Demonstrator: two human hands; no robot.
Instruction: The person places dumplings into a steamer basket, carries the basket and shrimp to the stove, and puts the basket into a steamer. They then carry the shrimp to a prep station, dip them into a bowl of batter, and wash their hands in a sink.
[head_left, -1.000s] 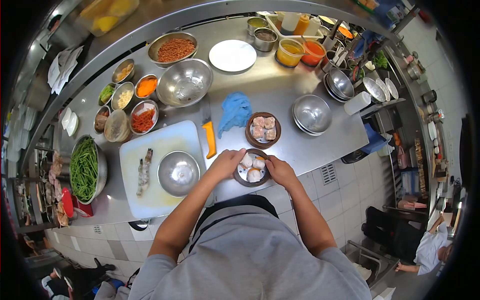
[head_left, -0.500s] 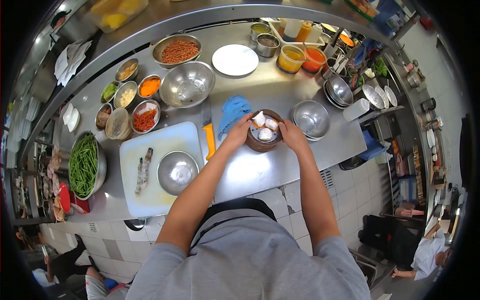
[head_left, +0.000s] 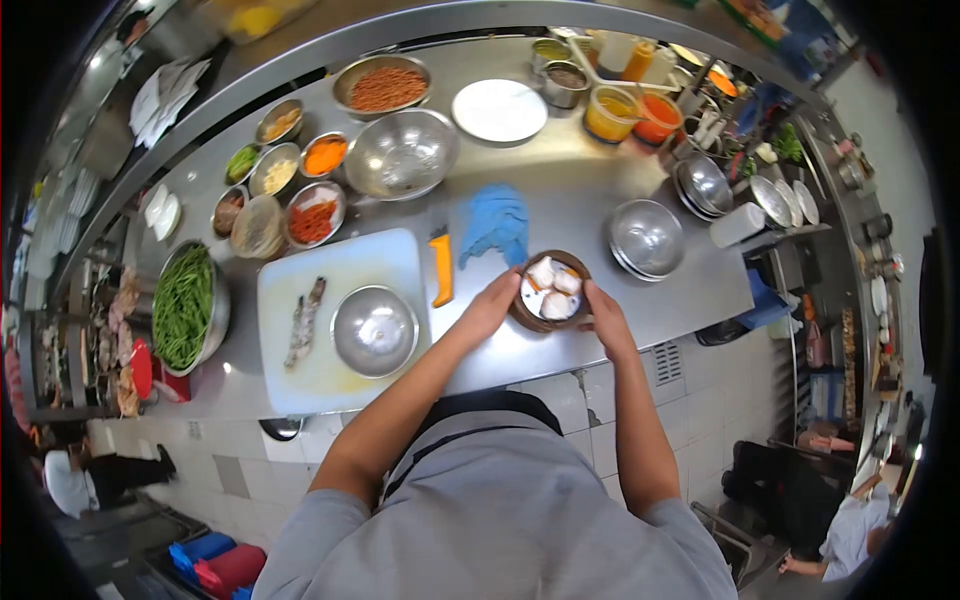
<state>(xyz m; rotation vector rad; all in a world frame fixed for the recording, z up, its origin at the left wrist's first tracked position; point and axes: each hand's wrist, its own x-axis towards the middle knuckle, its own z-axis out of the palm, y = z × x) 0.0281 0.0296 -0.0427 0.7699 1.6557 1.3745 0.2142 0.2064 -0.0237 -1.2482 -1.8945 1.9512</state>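
Note:
Between my hands is a small round bamboo steamer basket (head_left: 528, 313), held near the front edge of the steel table. Inside it sit several white dumplings (head_left: 565, 282) with a bit of orange showing. My left hand (head_left: 492, 305) grips the basket's left side. On the right side, my right hand (head_left: 608, 318) has its thumb along the rim and its fingers curled below. Just behind the basket lies a crumpled blue cloth (head_left: 497, 225). A yellow-handled knife (head_left: 442, 270) rests left of the cloth.
A white cutting board (head_left: 280, 385) carries raw shrimp (head_left: 305, 322) and a steel bowl (head_left: 375, 332). Stacked bowls (head_left: 646, 240) stand right, a white plate (head_left: 499, 110) behind. Green beans (head_left: 184, 308) and several ingredient bowls fill the left. Other people are at the lower edges.
Both hands have brought the steamer basket closer to my body, away from the blue cloth. My view has shifted, so the table's contents appear further right.

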